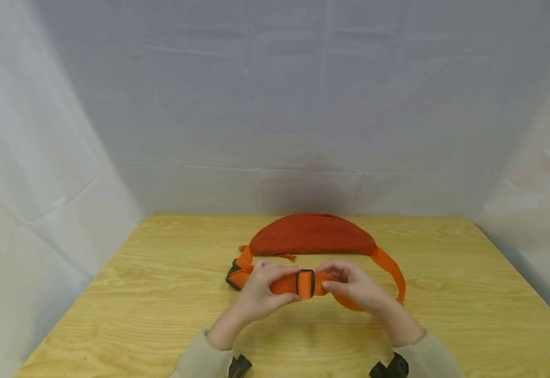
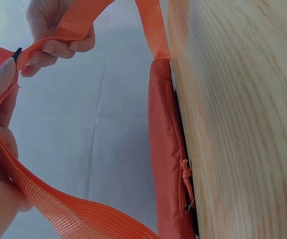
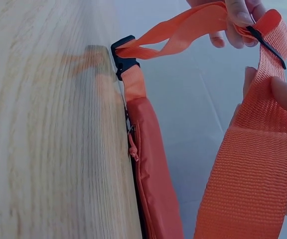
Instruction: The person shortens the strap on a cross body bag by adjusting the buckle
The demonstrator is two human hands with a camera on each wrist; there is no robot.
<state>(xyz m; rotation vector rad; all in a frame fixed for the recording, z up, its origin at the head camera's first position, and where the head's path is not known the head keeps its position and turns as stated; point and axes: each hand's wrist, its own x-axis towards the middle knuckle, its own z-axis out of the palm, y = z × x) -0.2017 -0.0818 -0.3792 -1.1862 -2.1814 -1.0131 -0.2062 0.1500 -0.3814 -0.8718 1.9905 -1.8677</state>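
Note:
A red-orange waist bag lies on the table with its orange strap looped toward me. Between my two hands sits a black strap slider threaded with the webbing. My left hand grips the strap just left of the slider, thumb below and fingers above. On the other side, my right hand pinches the strap between thumb and fingers. A black side-release buckle joins the strap at the bag's left end. In the right wrist view the strap hangs above the table, raised by both hands.
The wooden table carries the bag near its back edge. A pale sheet hangs behind, and others enclose both sides. Orange zipper pulls stick out from the bag's front and left end.

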